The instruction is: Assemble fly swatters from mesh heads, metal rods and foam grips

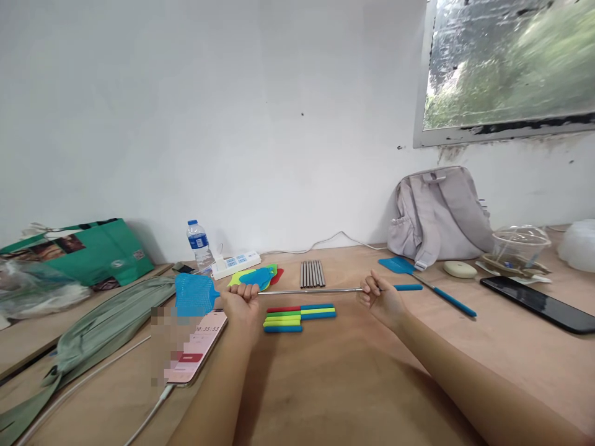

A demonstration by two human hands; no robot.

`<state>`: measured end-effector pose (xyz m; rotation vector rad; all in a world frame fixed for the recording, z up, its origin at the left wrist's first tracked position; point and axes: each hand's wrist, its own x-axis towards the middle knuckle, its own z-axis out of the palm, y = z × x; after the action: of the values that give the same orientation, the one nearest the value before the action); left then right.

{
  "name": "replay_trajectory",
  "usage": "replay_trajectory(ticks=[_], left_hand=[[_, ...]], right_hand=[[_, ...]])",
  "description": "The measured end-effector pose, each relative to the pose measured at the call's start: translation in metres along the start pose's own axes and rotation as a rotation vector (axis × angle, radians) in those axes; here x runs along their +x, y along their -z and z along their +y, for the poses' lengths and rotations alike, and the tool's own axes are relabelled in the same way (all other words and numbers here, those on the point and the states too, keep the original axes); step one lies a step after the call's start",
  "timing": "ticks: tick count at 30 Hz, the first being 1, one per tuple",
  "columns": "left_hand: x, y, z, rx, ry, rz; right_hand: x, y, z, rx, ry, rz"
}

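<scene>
A blue fly swatter with a long thin metal rod [307, 291] is stretched level between my two hands above the table. My left hand [242, 306] is closed round it just beside the mesh head [194, 295], which sticks out to the left. At the other end, my right hand [380, 301] pinches the rod near the blue handle [409, 287], whose end pokes out to the right. Below the rod lie several coloured handles [284, 323] in red, green, yellow and blue. Beyond it are several short metal tubes [312, 274] in a row and stacked coloured swatter heads [255, 277].
Another blue swatter [453, 300] lies at right, near a black phone [539, 303], a pale oval case [460, 269] and a grey backpack [432, 217]. To the left are a lit phone [199, 353], grey-green bag [111, 322], water bottle [199, 244] and power strip [237, 264].
</scene>
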<state>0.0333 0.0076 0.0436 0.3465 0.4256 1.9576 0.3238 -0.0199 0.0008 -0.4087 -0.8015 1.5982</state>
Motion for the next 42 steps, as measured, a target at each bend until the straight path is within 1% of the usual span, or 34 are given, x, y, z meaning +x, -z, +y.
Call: replay_trajectory(ticks=[4,8,11,16,20,24,29,39,42], left_hand=[[0.009,0.007,0.006,0.001,-0.009,-0.001],[0.013,0.011,0.007,0.012,-0.022,-0.024],[0.014,0.012,0.010,0.015,-0.056,-0.045],[0.015,0.010,0.022,-0.005,-0.088,-0.080],[0.015,0.008,0.025,-0.019,-0.089,-0.106],[0.018,0.009,0.026,-0.013,-0.097,-0.084],[0.020,0.011,0.026,0.004,-0.084,-0.069],[0.022,0.013,0.029,0.011,-0.118,-0.115],[0.022,0.014,0.029,0.011,-0.112,-0.112]], right_hand=[[0.001,0.008,-0.011,-0.043,0.035,0.015],[0.004,0.014,-0.017,-0.123,0.087,0.053],[0.006,0.023,-0.021,-0.163,0.071,0.107],[0.006,0.041,-0.034,-0.069,0.041,0.234],[0.005,0.053,-0.049,-0.033,0.075,0.308],[0.003,0.065,-0.062,-0.059,0.119,0.329],[0.001,0.077,-0.072,-0.071,0.140,0.346],[-0.001,0.090,-0.080,-0.075,0.138,0.366],[-0.002,0.092,-0.083,-0.059,0.135,0.372]])
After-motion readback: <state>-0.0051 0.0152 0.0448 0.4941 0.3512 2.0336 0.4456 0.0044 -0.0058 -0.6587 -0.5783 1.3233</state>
